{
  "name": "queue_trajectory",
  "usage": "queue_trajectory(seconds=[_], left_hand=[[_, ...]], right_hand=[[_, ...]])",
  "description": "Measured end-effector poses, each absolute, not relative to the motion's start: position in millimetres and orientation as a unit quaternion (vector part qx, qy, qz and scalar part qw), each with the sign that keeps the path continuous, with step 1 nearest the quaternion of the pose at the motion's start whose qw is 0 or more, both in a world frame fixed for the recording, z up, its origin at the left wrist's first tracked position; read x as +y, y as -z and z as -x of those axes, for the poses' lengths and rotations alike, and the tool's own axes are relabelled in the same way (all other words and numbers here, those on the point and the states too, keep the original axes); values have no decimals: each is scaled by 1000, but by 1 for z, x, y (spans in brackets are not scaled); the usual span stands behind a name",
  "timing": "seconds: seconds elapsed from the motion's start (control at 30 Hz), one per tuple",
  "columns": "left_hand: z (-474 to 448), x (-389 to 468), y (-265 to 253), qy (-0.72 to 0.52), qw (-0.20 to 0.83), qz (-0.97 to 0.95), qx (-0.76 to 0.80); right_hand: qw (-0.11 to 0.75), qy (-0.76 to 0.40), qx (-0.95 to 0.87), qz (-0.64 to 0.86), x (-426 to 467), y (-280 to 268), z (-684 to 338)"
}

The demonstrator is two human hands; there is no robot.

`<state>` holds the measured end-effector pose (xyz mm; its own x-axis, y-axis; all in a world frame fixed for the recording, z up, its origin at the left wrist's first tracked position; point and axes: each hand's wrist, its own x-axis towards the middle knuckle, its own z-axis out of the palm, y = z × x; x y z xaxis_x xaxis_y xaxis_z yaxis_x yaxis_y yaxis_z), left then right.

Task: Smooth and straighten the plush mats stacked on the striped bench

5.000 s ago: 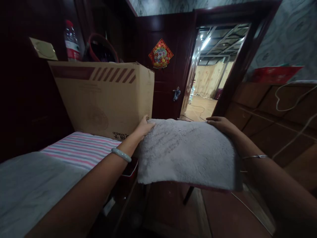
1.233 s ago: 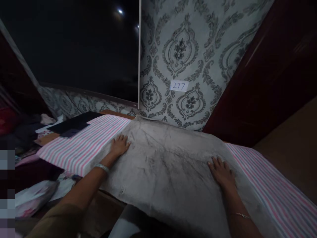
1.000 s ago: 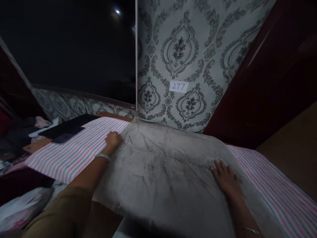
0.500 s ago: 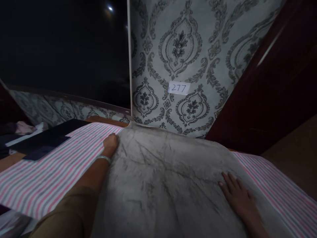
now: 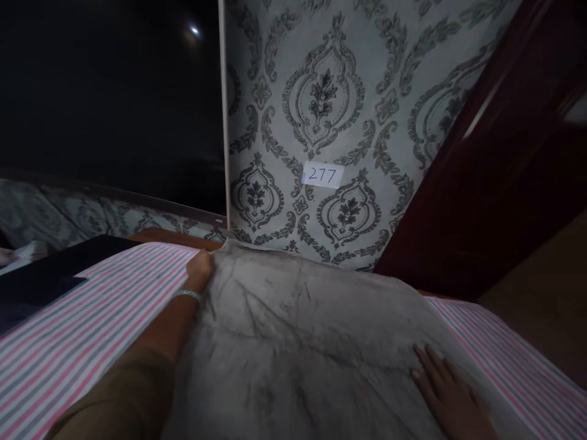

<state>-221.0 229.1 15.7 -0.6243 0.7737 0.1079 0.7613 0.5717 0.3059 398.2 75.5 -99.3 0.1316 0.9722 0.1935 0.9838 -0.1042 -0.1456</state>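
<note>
A wide grey cloth with a soft, brushed-looking surface lies spread out before me, creased in several places. My left hand is closed at its left edge near the far corner and grips the edge there; a pale bracelet circles that wrist. On the right part of the grey cloth, my right hand rests flat with its fingers apart. Beneath the grey cloth, a pink, white and grey striped cloth shows on both sides. The near edge of the grey cloth is out of view.
Behind the surface rises a patterned wall with a paper card marked 277. A large dark screen stands at the left, above dark flat items. A glossy dark red panel slants down at the right.
My view has shifted slightly, so the wall and card sit lower and further left. My left hand is a little nearer the far left corner. My right hand has slid slightly toward me.
</note>
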Motion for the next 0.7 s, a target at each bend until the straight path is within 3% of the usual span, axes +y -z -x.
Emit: queue_trajectory(seconds=[0.47, 0.6, 0.7], left_hand=[[209, 225, -16, -176, -107, -471, 858], [199, 225, -29, -97, -44, -623, 775], [190, 234, -44, -57, 5, -622, 781]], right_hand=[[124, 25, -656, 744, 71, 103, -401], [103, 19, -656, 747, 71, 94, -395], [89, 7, -657, 749, 70, 85, -390]])
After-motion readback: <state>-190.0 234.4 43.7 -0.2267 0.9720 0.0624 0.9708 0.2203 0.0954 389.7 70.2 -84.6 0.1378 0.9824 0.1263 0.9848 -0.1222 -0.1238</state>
